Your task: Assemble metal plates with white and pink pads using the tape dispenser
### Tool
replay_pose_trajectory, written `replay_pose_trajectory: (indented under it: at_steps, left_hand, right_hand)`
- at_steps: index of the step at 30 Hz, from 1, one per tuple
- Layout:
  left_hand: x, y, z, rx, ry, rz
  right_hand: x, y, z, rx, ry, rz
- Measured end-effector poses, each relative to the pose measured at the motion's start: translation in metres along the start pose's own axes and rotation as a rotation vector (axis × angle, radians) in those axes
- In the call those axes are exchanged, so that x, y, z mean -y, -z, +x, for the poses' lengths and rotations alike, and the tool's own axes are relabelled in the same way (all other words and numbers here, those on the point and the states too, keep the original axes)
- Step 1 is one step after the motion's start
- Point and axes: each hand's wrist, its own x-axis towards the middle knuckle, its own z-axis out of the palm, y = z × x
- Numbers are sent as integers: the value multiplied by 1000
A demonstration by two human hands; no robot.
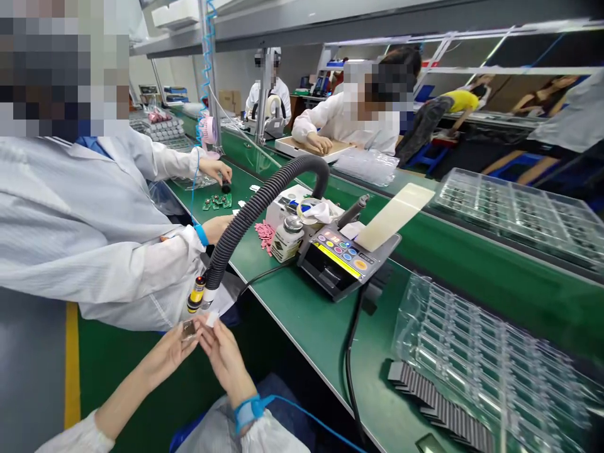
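Observation:
Below the end of a black flexible hose (pixel 245 226), my two hands are close together. My left hand (pixel 165 355) pinches a small flat squarish part (pixel 189 329) with a dark, shiny face. Between the fingertips of my right hand (pixel 224 355) is a small white piece (pixel 212 318), perhaps paper or cloth; its kind is unclear. A blue wrist strap (pixel 249 412) with a cord circles my right wrist. Just above the hands, a yellow and black cylinder (pixel 196 294) with a red light sits beside the hose's end.
On the green bench (pixel 302 327) stand a tape dispenser (pixel 342 258), a white bottle (pixel 287 239) and pink pieces (pixel 265 236). Clear trays (pixel 491 365) and a row of dark strips (pixel 438 402) lie at right. A co-worker's hand (pixel 216 170) is near green circuit boards (pixel 218 201).

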Motion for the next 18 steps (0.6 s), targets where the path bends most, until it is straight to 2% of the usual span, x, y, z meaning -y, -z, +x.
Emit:
replay_pose_trajectory:
  at_steps: [2,4,7,10,12,15,18]
  left_hand:
    - [9,-6,10,9,35,-5]
    - [15,-7,9,18,73,-4]
    - [14,4,-8,15,102,-2]
    - [4,19,-28,-2,91,-4]
    - [-1,25,-32,-14,75,0]
    - [1,23,-24,-19,72,21]
    - [13,14,-9,3,105,45]
  right_hand:
    - [8,10,0,-27,24,-32]
    - [14,12,0,-7,14,-66]
    - [15,0,-1,87,-48,-115]
    - [10,-13,-2,194,-120,-151]
    - [7,-14,-2,229,-143,-160]
    - [6,-3,-1,191,-116,-142]
    - [10,9,0,112,-53,-103]
